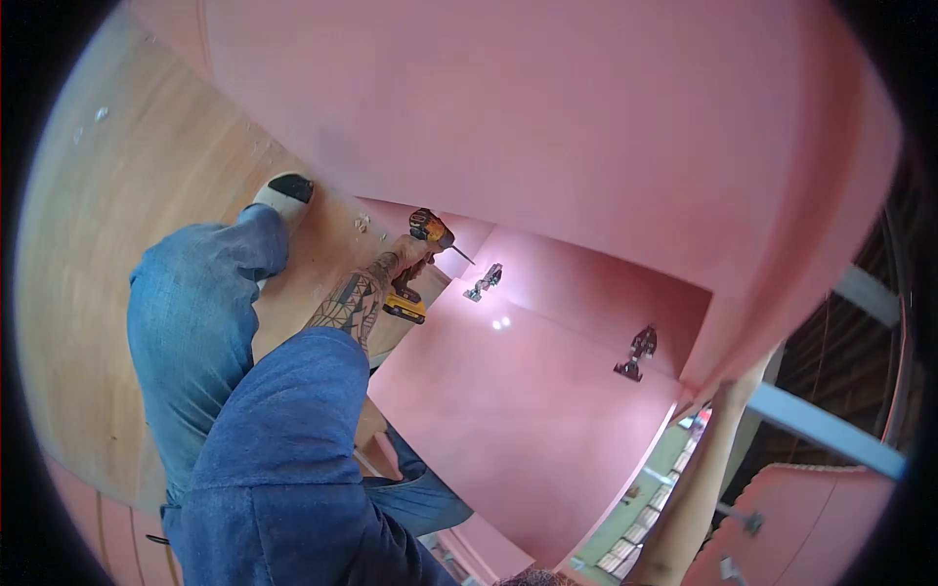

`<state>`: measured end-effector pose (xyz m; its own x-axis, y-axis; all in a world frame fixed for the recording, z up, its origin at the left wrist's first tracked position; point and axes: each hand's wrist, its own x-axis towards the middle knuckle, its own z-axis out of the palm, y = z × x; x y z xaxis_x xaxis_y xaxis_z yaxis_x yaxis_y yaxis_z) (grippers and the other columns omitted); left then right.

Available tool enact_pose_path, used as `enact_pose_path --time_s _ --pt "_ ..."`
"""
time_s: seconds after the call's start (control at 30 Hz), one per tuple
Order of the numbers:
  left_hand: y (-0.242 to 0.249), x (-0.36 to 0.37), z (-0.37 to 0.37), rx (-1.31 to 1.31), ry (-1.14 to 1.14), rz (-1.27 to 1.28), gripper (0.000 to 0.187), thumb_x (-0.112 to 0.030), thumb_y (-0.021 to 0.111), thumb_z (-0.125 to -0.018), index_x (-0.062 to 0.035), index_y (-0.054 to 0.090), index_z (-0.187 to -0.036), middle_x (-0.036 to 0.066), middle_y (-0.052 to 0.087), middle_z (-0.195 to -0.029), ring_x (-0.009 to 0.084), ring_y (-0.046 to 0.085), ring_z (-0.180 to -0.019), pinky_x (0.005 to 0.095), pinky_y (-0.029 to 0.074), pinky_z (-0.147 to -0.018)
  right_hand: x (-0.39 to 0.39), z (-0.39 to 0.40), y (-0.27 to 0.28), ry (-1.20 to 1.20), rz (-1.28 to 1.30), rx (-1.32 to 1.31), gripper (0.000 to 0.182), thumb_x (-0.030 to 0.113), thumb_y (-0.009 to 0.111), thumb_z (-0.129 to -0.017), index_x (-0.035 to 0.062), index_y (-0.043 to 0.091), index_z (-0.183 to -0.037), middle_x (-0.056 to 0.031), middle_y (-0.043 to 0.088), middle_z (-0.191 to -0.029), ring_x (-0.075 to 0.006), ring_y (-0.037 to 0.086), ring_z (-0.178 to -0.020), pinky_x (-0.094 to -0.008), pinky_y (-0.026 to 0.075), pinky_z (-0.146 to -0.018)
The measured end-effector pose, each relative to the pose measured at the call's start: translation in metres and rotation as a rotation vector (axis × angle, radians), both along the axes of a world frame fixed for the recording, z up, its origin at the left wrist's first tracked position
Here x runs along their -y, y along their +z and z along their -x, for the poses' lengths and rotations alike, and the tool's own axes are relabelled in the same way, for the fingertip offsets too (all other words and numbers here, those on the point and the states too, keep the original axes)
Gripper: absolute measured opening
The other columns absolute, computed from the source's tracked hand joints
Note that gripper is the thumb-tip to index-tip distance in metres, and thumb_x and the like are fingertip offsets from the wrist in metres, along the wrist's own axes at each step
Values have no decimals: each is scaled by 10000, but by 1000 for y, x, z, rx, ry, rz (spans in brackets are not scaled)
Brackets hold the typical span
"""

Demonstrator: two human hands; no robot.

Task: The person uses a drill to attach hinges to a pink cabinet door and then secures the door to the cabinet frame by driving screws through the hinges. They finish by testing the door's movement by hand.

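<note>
My left hand [422, 252], at the end of a tattooed forearm, is wrapped round the grip of a yellow and black cordless drill [430, 230]. The drill's long bit points toward a metal cabinet hinge [484, 282] at the inner edge of a pink door panel [528, 410]. A second hinge [636, 354] sits farther right along the same edge. On the right, my bare forearm reaches up to the outer side of the pink cabinet [547, 107]. My right hand [750, 376] is near that edge, its fingers hidden.
Denim-clad legs [191, 313] and a shoe [289, 189] are on the wooden floor [107, 322]. Small scraps [362, 223] lie by the cabinet opening. Another pink panel [801, 518] stands at the lower right, below a pale blue beam [831, 430].
</note>
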<state>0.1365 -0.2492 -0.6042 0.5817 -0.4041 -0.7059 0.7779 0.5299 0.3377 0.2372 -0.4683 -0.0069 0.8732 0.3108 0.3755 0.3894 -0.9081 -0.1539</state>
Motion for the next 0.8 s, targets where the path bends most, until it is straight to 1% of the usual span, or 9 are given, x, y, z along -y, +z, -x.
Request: enact_pose_path --time_s 0.1,0.13,0.17,0.23,0.57,0.7,0.73,0.77,0.8 --pt "0 -3 -2 28 -22 -19 318 -317 786 -884 -30 668 -815 49 572 -578 167 489 -392 346 392 -378 83 1 31 -155 -63 -157 597 389 511 -1080 -9 467 -1523 -176 529 -1461 -285 535 -1315 -425 430 -1116" --pt "3 -7 -2 24 2 -12 318 -317 786 -884 -30 668 -815 49 572 -578 167 489 -392 346 392 -378 87 6 40 -219 -128 -218 568 373 556 -1061 -15 515 -1472 -157 584 -1379 -270 590 -1229 -417 479 -1059" --pt "-3 -1 -5 35 1 -13 318 -313 794 -876 -24 676 -819 52 581 -585 167 491 -392 345 387 -374 78 6 39 -209 -116 -231 568 373 556 -1061 -15 515 -1472 -157 584 -1379 -270 590 -1229 -417 479 -1059" --pt "2 -2 -6 31 11 -3 308 -298 804 -863 -15 693 -815 59 594 -593 166 497 -392 347 385 -375 42 18 26 -194 -199 -97 551 362 593 -1032 -46 531 -1398 -125 602 -1281 -230 619 -1103 -374 529 -935" --pt "-10 9 -14 60 -36 0 312 -311 842 -825 -67 670 -734 45 590 -577 161 499 -402 358 377 -389 81 24 57 -208 -78 -132 528 359 602 -1028 -34 543 -1375 -105 595 -1227 -215 614 -1044 -364 539 -872" --pt "-9 11 -16 46 -72 5 331 -326 837 -842 -64 669 -732 50 598 -577 162 508 -411 358 381 -397 95 26 66 -222 -19 -141 517 358 607 -1026 -28 548 -1365 -95 592 -1203 -209 612 -1019 -360 544 -845" --pt "-13 15 -16 65 -41 30 358 -362 846 -840 -45 690 -788 47 595 -582 156 502 -409 352 375 -390 76 29 60 -221 -14 -144 517 358 607 -1026 -28 548 -1365 -95 592 -1203 -209 612 -1019 -360 544 -845" --pt "-16 19 -17 84 -9 53 400 -398 854 -838 -25 710 -843 44 592 -587 149 496 -407 346 369 -382 57 34 52 -154 -7 -92 368 292 676 -978 13 582 -1198 -73 614 -1040 -182 607 -864 -340 519 -719" --pt "-15 17 -17 81 -8 56 400 -398 854 -838 -25 710 -843 44 592 -587 149 496 -407 346 369 -382 43 37 46 -87 -1 -40 238 226 745 -929 55 615 -1031 -50 636 -877 -154 602 -709 -320 494 -594"
